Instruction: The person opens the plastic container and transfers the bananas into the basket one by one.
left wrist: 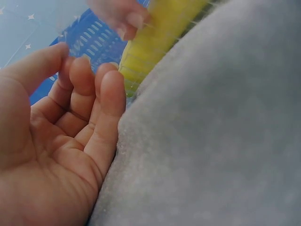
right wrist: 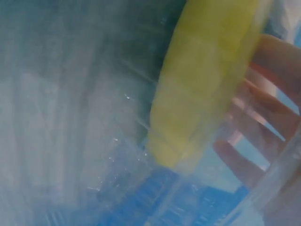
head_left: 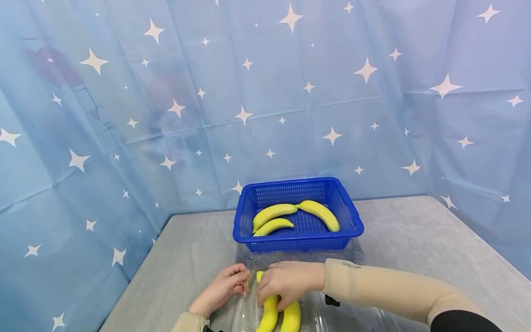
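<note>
A clear plastic clamshell box [head_left: 319, 318] lies at the table's front, with two yellow bananas in it: a left banana [head_left: 268, 316] and a right banana [head_left: 292, 318]. My right hand [head_left: 286, 282] reaches in from above, its fingers curled round the left banana. In the right wrist view the fingers [right wrist: 273, 94] show beside a banana [right wrist: 202, 84], behind clear plastic. My left hand [head_left: 226, 287] pinches the box's left edge between thumb and fingertips. The left wrist view shows that hand [left wrist: 70, 127] with its thumb tip close to the index fingertip.
Behind the box stands a blue plastic basket [head_left: 298, 243] with three bananas [head_left: 317, 213] in it. The grey table [head_left: 415, 240] runs to both sides, with a blue star-patterned curtain [head_left: 265, 92] behind it.
</note>
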Motion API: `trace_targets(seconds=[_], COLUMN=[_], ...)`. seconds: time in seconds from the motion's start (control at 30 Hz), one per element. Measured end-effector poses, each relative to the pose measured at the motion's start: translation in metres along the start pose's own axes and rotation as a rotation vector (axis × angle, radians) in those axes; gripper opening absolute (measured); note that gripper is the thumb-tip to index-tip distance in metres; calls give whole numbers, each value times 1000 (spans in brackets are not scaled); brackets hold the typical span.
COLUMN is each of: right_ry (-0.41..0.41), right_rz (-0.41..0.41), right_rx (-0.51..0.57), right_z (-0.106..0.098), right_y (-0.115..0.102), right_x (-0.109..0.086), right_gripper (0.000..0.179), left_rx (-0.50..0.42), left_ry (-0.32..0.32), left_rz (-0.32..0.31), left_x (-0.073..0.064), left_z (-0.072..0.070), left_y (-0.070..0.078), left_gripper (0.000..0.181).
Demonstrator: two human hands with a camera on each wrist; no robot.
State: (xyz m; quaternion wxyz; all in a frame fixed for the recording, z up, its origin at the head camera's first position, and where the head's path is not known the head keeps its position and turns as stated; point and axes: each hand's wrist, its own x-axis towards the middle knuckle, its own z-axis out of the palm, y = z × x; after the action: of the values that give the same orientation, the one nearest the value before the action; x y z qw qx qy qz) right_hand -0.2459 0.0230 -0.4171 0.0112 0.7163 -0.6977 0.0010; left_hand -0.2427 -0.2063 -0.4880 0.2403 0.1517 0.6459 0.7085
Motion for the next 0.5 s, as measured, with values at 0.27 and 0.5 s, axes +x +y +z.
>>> trace_targets(seconds=[0.27, 0.5], right_ry=[12, 21], right_rz=[7, 30], right_rx=[-26, 32], right_z=[2, -10], right_y=[4, 2], right_x=[-2, -15], right_gripper=[34, 35], left_rx=[-9, -14], left_ry=[-9, -22], left_rz=[6, 23], left_x=[1, 1], left_z=[0, -1], left_y=[-1, -1], left_gripper=[16, 16])
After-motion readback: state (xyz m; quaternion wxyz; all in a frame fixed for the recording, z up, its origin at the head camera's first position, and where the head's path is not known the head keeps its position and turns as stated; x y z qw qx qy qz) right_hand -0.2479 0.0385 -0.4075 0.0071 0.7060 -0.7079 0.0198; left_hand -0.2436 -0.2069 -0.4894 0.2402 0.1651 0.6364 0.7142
